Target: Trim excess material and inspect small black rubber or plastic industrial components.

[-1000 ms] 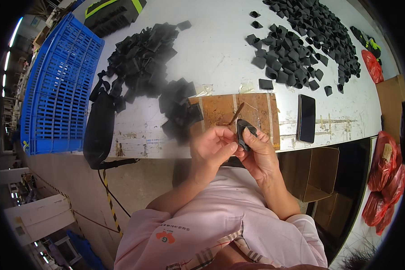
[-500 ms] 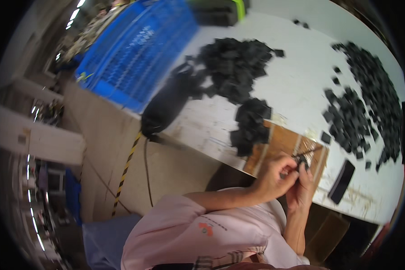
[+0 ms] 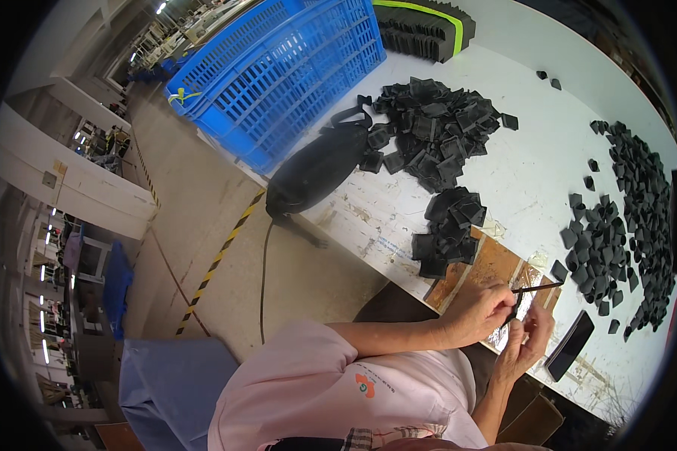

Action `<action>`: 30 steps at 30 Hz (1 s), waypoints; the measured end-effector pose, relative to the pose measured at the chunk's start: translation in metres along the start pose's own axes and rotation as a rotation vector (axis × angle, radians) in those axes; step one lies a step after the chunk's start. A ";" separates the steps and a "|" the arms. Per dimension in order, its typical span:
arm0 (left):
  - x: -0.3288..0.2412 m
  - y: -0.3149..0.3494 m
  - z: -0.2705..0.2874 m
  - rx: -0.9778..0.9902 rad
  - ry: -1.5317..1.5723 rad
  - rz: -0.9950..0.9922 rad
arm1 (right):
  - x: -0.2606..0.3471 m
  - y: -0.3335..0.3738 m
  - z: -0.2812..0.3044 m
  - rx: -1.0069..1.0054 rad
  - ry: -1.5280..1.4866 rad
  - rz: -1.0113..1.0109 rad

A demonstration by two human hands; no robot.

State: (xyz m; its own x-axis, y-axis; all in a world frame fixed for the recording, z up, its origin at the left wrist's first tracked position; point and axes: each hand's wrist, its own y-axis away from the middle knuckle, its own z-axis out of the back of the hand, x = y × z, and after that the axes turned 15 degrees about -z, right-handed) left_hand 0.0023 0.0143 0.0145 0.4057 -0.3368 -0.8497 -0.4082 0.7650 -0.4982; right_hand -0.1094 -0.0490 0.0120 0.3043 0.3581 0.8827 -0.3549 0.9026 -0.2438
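My left hand is closed, its fingertips pinched at the near end of a thin dark stick-like tool that points right. Just below, a small black piece spans the gap between both hands. The thumb and fingers of my right hand are closed on its lower end. How the tool and piece meet is hidden by my fingers. Both hands are over a brown board at the table's near edge. Left of the board lies a small heap of black square pieces.
A larger heap of black squares lies farther back, beside a black rounded machine arm. A blue crate stands at the back left. Small black pieces are spread at right, and a dark phone-like slab lies near my right hand.
The view has shifted, so the table appears lower and farther right. My hands have drawn slightly apart, and the black piece shows more between them.
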 end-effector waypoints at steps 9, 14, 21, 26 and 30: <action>0.006 0.008 -0.023 -0.147 -0.262 -0.249 | 0.007 0.000 -0.007 -0.043 0.322 0.189; 0.005 -0.007 -0.006 -0.230 0.848 0.606 | -0.007 -0.001 -0.007 -0.005 0.010 -0.181; -0.012 -0.015 0.003 -0.083 0.353 0.318 | -0.008 -0.013 0.008 0.612 -1.323 -1.003; -0.024 -0.029 -0.005 -0.246 0.457 0.353 | 0.022 -0.026 0.019 0.610 -0.970 -0.775; -0.016 -0.064 0.021 -0.030 1.506 0.535 | 0.049 -0.069 0.024 0.530 -0.772 -0.556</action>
State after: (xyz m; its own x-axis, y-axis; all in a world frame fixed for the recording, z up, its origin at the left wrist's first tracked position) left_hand 0.0390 -0.0181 0.0633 -0.9158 -0.2694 -0.2978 -0.2546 0.9630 -0.0880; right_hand -0.0911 -0.0994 0.0813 -0.0315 -0.4822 0.8755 -0.7316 0.6079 0.3085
